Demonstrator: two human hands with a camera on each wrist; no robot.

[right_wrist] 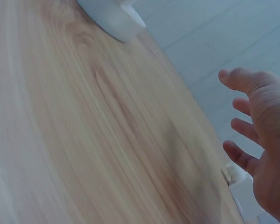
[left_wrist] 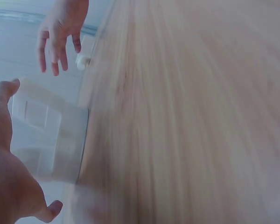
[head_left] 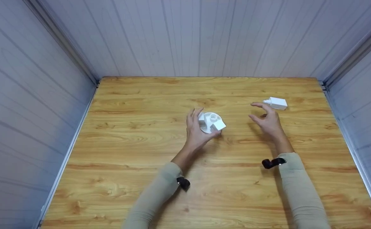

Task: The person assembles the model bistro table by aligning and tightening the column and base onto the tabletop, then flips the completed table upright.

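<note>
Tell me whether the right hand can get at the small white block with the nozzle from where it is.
Probably yes. The right hand hovers open just short of the white block, and only bare table lies between them. The left hand is off to the side, holding the round white part.

both forearms, in beige sleeves, reach forward over the table. the left hand [head_left: 198, 128] is cupped, its fingers and thumb curled in a grip — the right hand [head_left: 268, 119] hovers free, fingers spread and loosely bent, holding nothing.
</note>
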